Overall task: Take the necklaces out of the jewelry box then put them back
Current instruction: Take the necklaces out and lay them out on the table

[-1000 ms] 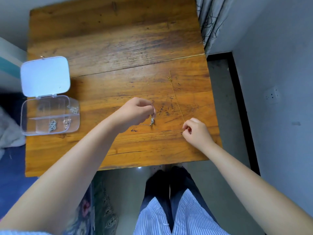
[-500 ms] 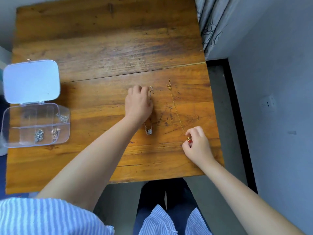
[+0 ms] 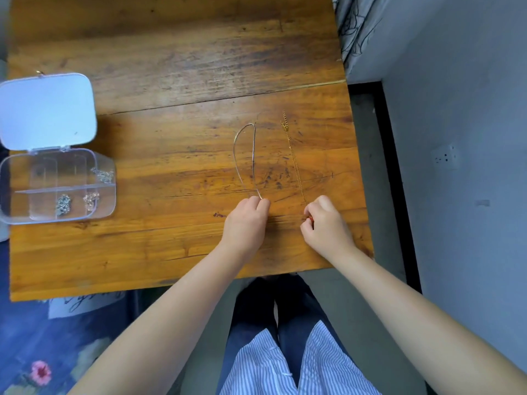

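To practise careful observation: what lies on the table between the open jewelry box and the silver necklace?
Nothing: in the head view, only bare wooden table separates the jewelry box from the silver necklace.

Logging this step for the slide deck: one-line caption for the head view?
Left hand and right hand each pinch a necklace laid on the wooden table; jewelry box open.

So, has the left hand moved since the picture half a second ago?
Yes. The left hand has come back toward the table's near edge, from the far end of the silver necklace to its near end.
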